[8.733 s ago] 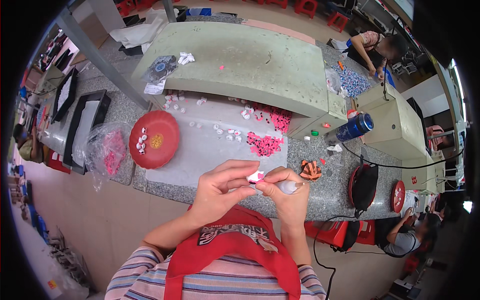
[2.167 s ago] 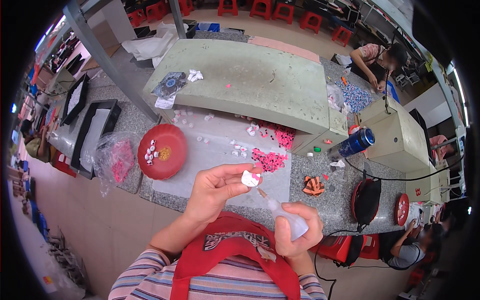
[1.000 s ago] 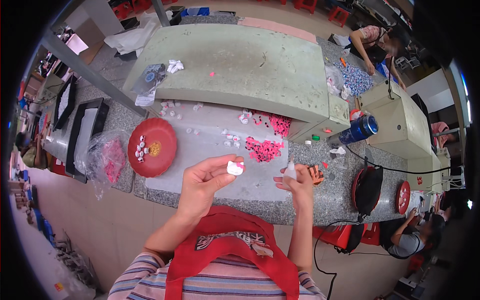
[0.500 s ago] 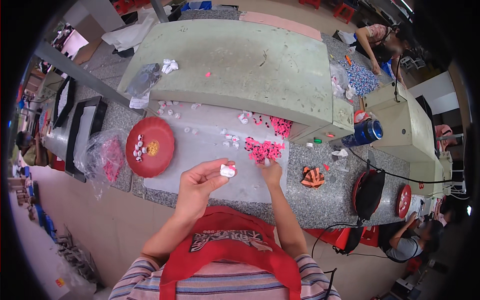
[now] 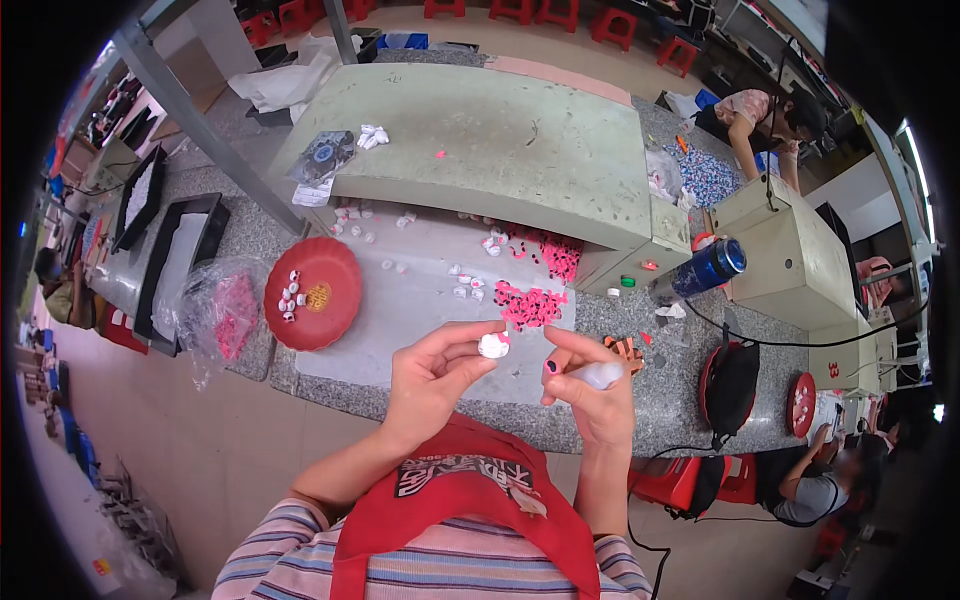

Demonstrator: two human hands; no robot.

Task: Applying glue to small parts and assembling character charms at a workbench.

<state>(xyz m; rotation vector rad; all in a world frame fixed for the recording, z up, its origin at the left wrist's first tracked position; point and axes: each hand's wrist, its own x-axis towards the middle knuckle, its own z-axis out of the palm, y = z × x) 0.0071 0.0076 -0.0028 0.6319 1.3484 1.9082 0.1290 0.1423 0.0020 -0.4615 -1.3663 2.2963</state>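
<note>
My left hand (image 5: 432, 378) pinches a small rounded white piece (image 5: 493, 345) with a pink patch between thumb and fingertips. Facing it, a short gap away, my right hand (image 5: 595, 400) has a tiny pink piece with a black spot (image 5: 551, 368) at its fingertips. A translucent whitish object, perhaps a small bottle (image 5: 601, 375), is tucked in that same hand; its far end is hidden. Just beyond both hands lies a pile of pink-and-black pieces (image 5: 528, 305) on a white sheet (image 5: 400, 325). Several white pieces (image 5: 467, 285) sit to the left of the pile.
A red scalloped plate (image 5: 335, 285) at left bears several white pieces. Beside it lies a clear bag of pink bits (image 5: 232, 318). A pale green metal box (image 5: 480, 150) overhangs the sheet's far side. A blue bottle (image 5: 712, 268) stands at right, near a cable; co-workers sit farther right.
My right hand has come back from the pink pile toward my left hand, now with a pink-and-black piece at its fingertips. My left hand still holds the white piece. The view has shifted slightly.
</note>
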